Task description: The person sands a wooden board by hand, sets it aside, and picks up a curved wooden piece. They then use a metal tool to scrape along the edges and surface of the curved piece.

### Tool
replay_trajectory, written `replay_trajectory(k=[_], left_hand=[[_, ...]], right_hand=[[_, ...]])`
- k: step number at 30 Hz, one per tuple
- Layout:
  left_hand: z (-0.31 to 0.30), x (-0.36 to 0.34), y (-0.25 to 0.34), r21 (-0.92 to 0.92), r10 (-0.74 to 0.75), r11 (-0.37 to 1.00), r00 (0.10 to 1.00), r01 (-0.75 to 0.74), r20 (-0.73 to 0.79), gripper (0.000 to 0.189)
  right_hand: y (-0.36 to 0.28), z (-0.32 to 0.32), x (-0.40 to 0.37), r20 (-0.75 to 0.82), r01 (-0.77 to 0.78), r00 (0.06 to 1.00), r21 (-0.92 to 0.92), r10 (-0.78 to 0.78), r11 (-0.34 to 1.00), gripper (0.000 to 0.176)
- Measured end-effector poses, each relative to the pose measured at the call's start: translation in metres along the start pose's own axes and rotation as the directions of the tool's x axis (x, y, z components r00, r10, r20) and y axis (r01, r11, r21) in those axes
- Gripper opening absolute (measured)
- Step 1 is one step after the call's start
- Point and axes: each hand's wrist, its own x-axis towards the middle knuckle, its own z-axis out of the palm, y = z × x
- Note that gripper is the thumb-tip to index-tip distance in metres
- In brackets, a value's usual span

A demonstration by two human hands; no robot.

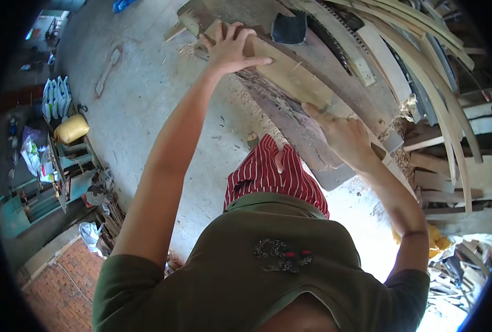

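Two hands on a plank at a workbench

A person leans over a dark workbench (312,138). The left hand (232,47) curls over the far end of a pale wooden plank (290,74) lying aslant on it. The right hand (343,133) grips the plank's nearer part. Curved slats (423,61) are stacked just beyond

Pale, long wooden plank (290,76) lies flat, slanting across a dark workbench (298,130).
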Motion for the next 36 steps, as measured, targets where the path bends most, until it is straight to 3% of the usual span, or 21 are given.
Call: replay_trajectory(k=[5, 7, 10, 14, 20, 23, 26, 27, 28, 30, 32, 34, 36], left_hand=[[0.003, 0.000, -0.001, -0.007, 0.010, 1.000, 1.000, -0.010, 0.011, 0.098], [0.004, 0.000, -0.002, 0.015, 0.028, 0.999, 0.999, -0.028, -0.015, 0.098], [0.004, 0.000, -0.002, 0.008, 0.021, 1.000, 1.000, -0.021, 0.010, 0.099], [0.007, -0.003, -0.003, 0.030, 0.018, 0.999, 1.000, -0.017, -0.023, 0.096], [0.000, 0.001, 0.000, -0.004, 0.018, 1.000, 1.000, -0.018, 0.016, 0.100], [-0.004, 0.001, 0.002, -0.010, -0.010, 1.000, 0.998, 0.011, 0.058, 0.097], [-0.009, 0.008, -0.011, -0.086, -0.003, 0.996, 0.991, 0.015, 0.136, 0.092], [-0.013, 0.013, -0.022, -0.113, 0.050, 0.993, 0.987, -0.033, 0.152, 0.086], [-0.015, 0.014, -0.031, -0.115, 0.039, 0.993, 0.989, -0.023, 0.144, 0.086], [-0.017, 0.019, -0.047, -0.248, -0.226, 0.947, 0.971, 0.202, -0.072, 0.080], [-0.004, 0.024, -0.062, -0.196, -0.281, 0.943, 0.959, 0.268, -0.040, 0.079], [0.001, 0.022, -0.072, -0.363, -0.227, 0.898, 0.969, 0.248, 0.101, 0.078], [0.010, 0.022, -0.073, -0.282, -0.247, 0.926, 0.967, 0.253, 0.059, 0.081]], right_hand=[[0.004, -0.008, 0.010, 0.015, -0.001, 1.000, 0.110, -0.001, 0.994, 0.055], [0.006, -0.025, 0.016, 0.226, -0.042, 0.974, 0.087, 0.021, 0.995, 0.061], [0.027, -0.014, 0.024, 0.231, 0.035, 0.969, 0.215, -0.085, 0.976, 0.067], [0.036, -0.008, 0.030, 0.185, 0.120, 0.969, 0.223, -0.163, 0.967, 0.073], [0.037, -0.003, 0.028, 0.132, 0.175, 0.974, 0.091, -0.186, 0.980, 0.079], [0.026, -0.013, 0.023, 0.118, 0.136, 0.984, 0.008, -0.136, 0.991, 0.069], [0.012, -0.034, 0.017, 0.051, 0.099, 0.993, 0.066, -0.103, 0.993, 0.056], [0.006, -0.042, 0.016, 0.116, -0.021, 0.993, 0.135, 0.005, 0.991, 0.054], [0.001, -0.048, 0.017, 0.188, -0.150, 0.976, 0.198, 0.113, 0.969, 0.051], [-0.007, -0.046, 0.026, 0.203, -0.155, 0.973, 0.200, 0.114, 0.967, 0.053], [-0.010, -0.035, 0.028, 0.232, -0.162, 0.966, 0.197, 0.115, 0.967, 0.054], [-0.017, -0.021, 0.030, -0.072, -0.027, 0.997, 0.066, 0.032, 0.997, 0.049], [-0.021, -0.011, 0.041, -0.063, -0.014, 0.998, 0.029, 0.016, 0.999, 0.047]])
